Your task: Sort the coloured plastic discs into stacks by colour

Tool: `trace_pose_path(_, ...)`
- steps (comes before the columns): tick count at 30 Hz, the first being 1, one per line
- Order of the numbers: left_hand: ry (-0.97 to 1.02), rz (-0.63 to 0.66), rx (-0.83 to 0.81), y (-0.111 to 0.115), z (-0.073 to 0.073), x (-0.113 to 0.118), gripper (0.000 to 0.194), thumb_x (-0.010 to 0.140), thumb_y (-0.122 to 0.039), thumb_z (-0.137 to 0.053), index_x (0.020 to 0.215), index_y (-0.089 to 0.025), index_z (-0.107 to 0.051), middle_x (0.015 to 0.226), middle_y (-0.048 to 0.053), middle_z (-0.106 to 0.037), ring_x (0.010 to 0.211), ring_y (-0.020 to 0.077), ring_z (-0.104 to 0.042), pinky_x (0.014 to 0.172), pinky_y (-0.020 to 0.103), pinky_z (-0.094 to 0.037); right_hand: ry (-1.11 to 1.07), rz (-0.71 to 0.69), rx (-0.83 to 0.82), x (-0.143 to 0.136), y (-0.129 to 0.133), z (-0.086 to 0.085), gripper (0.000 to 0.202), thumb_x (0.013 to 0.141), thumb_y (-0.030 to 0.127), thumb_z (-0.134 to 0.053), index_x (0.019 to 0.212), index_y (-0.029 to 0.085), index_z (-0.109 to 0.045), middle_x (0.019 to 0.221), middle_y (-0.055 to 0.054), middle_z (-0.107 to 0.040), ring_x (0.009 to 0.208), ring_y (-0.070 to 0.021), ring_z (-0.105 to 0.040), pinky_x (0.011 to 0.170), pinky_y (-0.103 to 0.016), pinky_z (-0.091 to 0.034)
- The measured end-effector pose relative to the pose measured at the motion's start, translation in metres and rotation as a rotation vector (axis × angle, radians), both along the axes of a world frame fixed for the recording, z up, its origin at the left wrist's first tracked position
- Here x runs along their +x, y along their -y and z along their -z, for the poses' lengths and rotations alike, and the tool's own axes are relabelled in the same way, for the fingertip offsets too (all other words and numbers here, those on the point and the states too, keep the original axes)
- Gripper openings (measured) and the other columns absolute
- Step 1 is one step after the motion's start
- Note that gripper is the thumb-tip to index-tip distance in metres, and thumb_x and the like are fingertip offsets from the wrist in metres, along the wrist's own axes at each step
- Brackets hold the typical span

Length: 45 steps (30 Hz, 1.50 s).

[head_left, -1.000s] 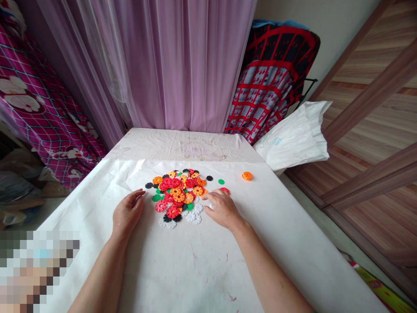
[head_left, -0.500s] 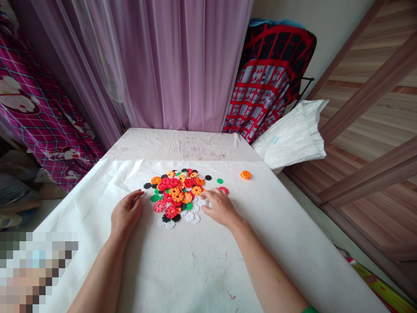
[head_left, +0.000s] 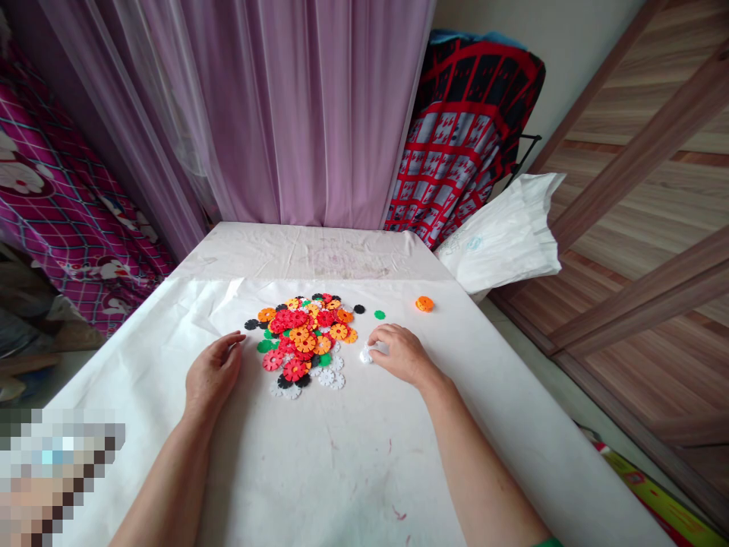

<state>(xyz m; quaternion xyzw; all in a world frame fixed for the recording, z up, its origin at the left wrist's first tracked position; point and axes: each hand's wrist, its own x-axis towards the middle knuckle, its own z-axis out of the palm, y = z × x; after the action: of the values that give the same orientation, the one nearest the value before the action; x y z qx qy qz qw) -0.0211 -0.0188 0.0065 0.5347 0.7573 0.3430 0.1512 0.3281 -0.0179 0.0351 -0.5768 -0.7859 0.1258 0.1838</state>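
Observation:
A pile of flower-shaped plastic snowflake discs (head_left: 299, 334) in red, orange, black, green and white lies on the white-covered table (head_left: 319, 471). Just right of the pile, my right hand (head_left: 402, 353) pinches white snowflake discs (head_left: 365, 355) between thumb and fingers, low over the cloth; how many is unclear. To the pile's left rests my left hand (head_left: 213, 372), with loosely curved fingers pointing toward the discs and nothing visible in them. A single black disc (head_left: 359, 309) and a green disc (head_left: 380, 314) lie apart, beyond my right hand.
A small orange stack of discs (head_left: 424, 304) stands at the right. A white plastic bag (head_left: 506, 232) hangs by the far right table edge. Purple curtains (head_left: 319, 114) are behind the table, and wooden doors (head_left: 643, 251) on the right. A pixelated patch covers the lower left corner.
My right hand has moved right, away from the pile, with the white discs in its fingers. My left hand stays beside the pile. The view has shifted slightly.

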Motion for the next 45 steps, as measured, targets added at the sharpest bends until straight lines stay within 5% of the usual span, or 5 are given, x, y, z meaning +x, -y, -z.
trace_pose_path(12, 0.022, -0.022, -0.027, 0.0, -0.001, 0.002, 0.031, 0.082, -0.034, -0.05, 0.1, -0.028, -0.074, 0.12, 0.0, -0.072, 0.099, 0.0228, -0.069, 0.078, 0.032, -0.053, 0.034, -0.014, -0.041, -0.003, 0.001, 0.002, 0.014, 0.077, 0.014, -0.065, 0.086, 0.024, -0.07, 0.101, -0.002, -0.071, 0.101, -0.0185, -0.062, 0.089, -0.032, -0.043)
trace_pose_path(24, 0.026, -0.014, -0.024, 0.0, -0.002, 0.002, 0.03, 0.081, -0.033, -0.051, 0.1, -0.028, -0.074, 0.12, 0.0, -0.072, 0.097, 0.0226, -0.07, 0.078, 0.032, -0.054, -0.007, 0.081, 0.105, 0.016, -0.004, 0.005, 0.019, 0.084, 0.013, -0.055, 0.088, 0.024, -0.069, 0.1, -0.002, -0.072, 0.096, -0.0176, -0.064, 0.086, -0.03, -0.046)
trace_pose_path(37, 0.014, -0.003, 0.023, 0.0, 0.002, 0.001, 0.027, 0.081, -0.034, -0.052, 0.095, -0.029, -0.075, 0.114, 0.0, -0.074, 0.101, 0.0223, -0.069, 0.083, 0.032, -0.054, 0.016, -0.076, 0.091, -0.101, -0.013, -0.002, 0.013, 0.087, 0.029, -0.064, 0.097, 0.023, -0.07, 0.101, -0.004, -0.071, 0.099, -0.0213, -0.06, 0.087, -0.033, -0.043)
trace_pose_path(45, 0.024, 0.003, 0.006, -0.002, 0.006, -0.001, 0.029, 0.082, -0.033, -0.051, 0.099, -0.029, -0.074, 0.117, 0.0, -0.074, 0.105, 0.0224, -0.069, 0.087, 0.033, -0.053, 0.058, -0.16, 0.102, -0.133, -0.025, 0.006, 0.026, 0.091, 0.038, -0.06, 0.114, 0.03, -0.07, 0.116, -0.004, -0.067, 0.107, -0.0219, -0.055, 0.091, -0.036, -0.041)
